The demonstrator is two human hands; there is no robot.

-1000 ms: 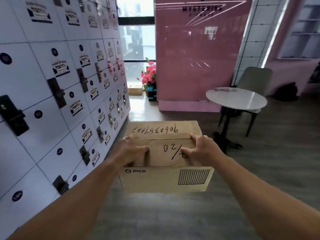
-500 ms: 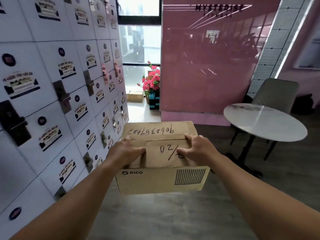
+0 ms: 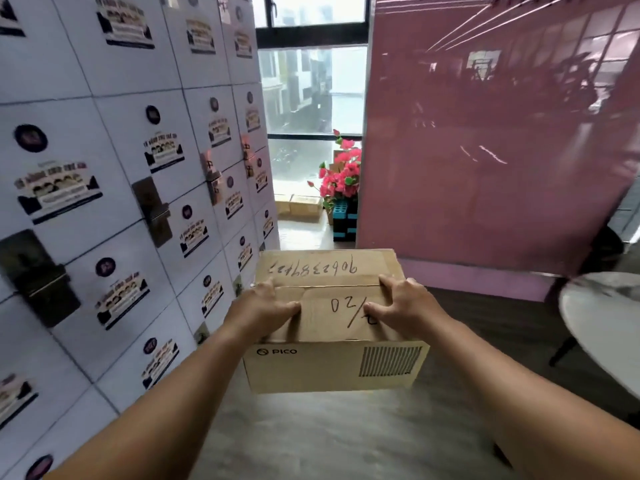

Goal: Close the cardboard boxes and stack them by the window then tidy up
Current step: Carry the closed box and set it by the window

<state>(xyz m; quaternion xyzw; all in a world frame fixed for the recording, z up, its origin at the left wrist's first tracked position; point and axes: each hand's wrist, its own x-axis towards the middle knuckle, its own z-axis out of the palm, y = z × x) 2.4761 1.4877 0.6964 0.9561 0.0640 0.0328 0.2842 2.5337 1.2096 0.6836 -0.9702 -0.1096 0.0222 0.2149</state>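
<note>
Closed brown cardboard box w/ handwritten numbers on its flaps point(image 3: 332, 320) is carried mid-air at chest height, left hand point(image 3: 263, 308) and right hand point(image 3: 403, 304) each curled over a top side edge, thumbs pressing the flaps shut. Vs a sec ago the white locker wall point(image 3: 114, 188) and glossy pink partition point(image 3: 495, 133) loom larger, and the window point(image 3: 311, 98) w/ small cardboard boxes on the floor beneath it point(image 3: 301, 204), beside pink flowers point(image 3: 341, 174), is nearer. So: the carry is progressing; stacking there prob. next.
</note>
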